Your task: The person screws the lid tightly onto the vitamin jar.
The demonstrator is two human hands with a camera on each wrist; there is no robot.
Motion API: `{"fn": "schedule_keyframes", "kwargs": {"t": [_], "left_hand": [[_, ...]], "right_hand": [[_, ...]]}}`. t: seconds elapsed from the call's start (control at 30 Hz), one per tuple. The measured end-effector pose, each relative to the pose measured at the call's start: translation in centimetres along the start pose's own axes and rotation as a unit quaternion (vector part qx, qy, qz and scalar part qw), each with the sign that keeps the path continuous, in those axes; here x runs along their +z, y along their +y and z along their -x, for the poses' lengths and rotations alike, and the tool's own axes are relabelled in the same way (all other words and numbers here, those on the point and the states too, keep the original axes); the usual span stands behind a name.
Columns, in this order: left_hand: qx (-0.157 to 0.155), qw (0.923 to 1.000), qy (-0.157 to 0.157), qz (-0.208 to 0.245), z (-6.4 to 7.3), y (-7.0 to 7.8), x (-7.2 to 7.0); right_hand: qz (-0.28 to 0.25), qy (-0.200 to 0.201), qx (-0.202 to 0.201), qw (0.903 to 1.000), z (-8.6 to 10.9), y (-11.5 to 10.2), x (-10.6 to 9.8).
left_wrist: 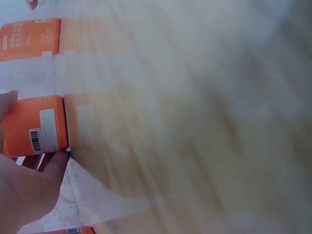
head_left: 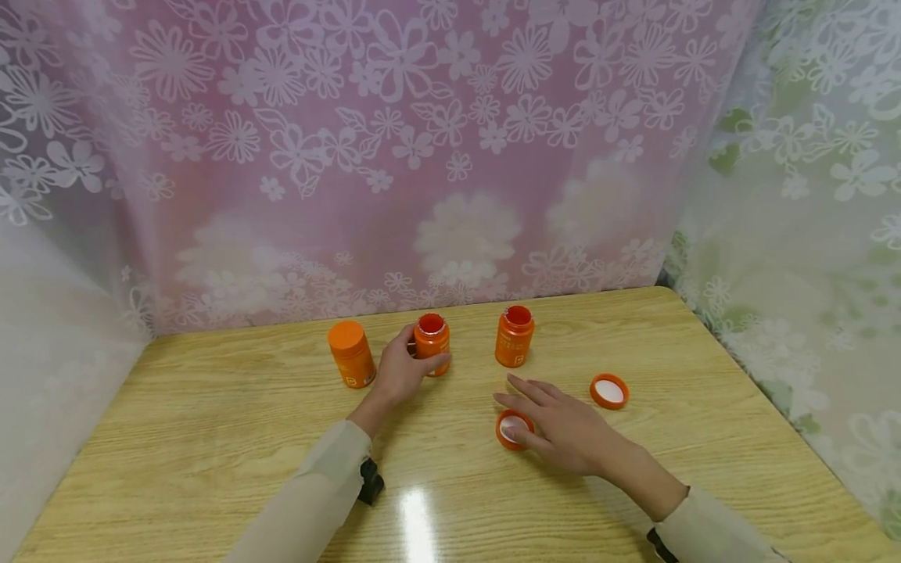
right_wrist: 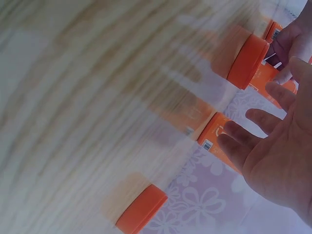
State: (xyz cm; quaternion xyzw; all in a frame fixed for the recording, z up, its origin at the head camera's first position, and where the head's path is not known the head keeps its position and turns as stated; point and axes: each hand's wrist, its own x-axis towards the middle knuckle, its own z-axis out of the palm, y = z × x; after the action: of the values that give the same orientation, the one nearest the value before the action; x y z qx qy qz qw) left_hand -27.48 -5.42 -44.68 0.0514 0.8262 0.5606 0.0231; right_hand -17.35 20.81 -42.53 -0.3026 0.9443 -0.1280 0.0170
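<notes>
My left hand [head_left: 401, 371] grips an uncapped orange bottle [head_left: 432, 344] that stands upright on the table, thumb on the near side and fingers around the back. In the left wrist view this bottle [left_wrist: 31, 126] shows a barcode label near its base. My right hand [head_left: 568, 430] hovers with fingers spread beside an orange lid [head_left: 508, 426], which lies with its white liner up; the thumb overlaps it in the head view. From the right wrist, the hand [right_wrist: 278, 161] has nothing between its fingers, and the lid [right_wrist: 248, 61] lies just past the thumb.
A second uncapped orange bottle [head_left: 515, 340] stands to the right of the held one. Its neighbour on the far left is a capped orange bottle [head_left: 352, 356]. Another upturned lid [head_left: 608, 391] lies at the right. A floral curtain [head_left: 450, 172] hangs behind the wooden table [head_left: 246, 438].
</notes>
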Motion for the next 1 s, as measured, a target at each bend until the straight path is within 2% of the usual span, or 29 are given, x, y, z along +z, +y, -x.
{"fn": "schedule_keyframes", "kwargs": {"t": [0.33, 0.5, 0.67, 0.9, 1.0], "left_hand": [[0.005, 0.9999, -0.005, -0.010, 0.0, 0.3, -0.2], [0.008, 0.9998, -0.012, -0.013, 0.6, 0.4, -0.4], [0.011, 0.9996, -0.025, -0.001, 2.1, 0.4, -1.3], [0.060, 0.9963, -0.060, -0.007, 4.7, 0.6, -2.9], [0.070, 0.9946, -0.076, -0.007, 5.9, 0.7, -3.5]], "right_hand": [[-0.009, -0.002, -0.002, 1.0000, 0.2, -0.1, -0.2], [-0.007, -0.002, -0.007, 0.9999, 0.3, 0.0, -0.1], [-0.008, -0.004, -0.015, 0.9998, 0.1, 0.0, 0.1], [-0.011, 0.000, -0.022, 0.9997, 0.0, -0.1, 0.2], [-0.008, 0.003, -0.028, 0.9996, -0.1, -0.2, 0.3]]}}
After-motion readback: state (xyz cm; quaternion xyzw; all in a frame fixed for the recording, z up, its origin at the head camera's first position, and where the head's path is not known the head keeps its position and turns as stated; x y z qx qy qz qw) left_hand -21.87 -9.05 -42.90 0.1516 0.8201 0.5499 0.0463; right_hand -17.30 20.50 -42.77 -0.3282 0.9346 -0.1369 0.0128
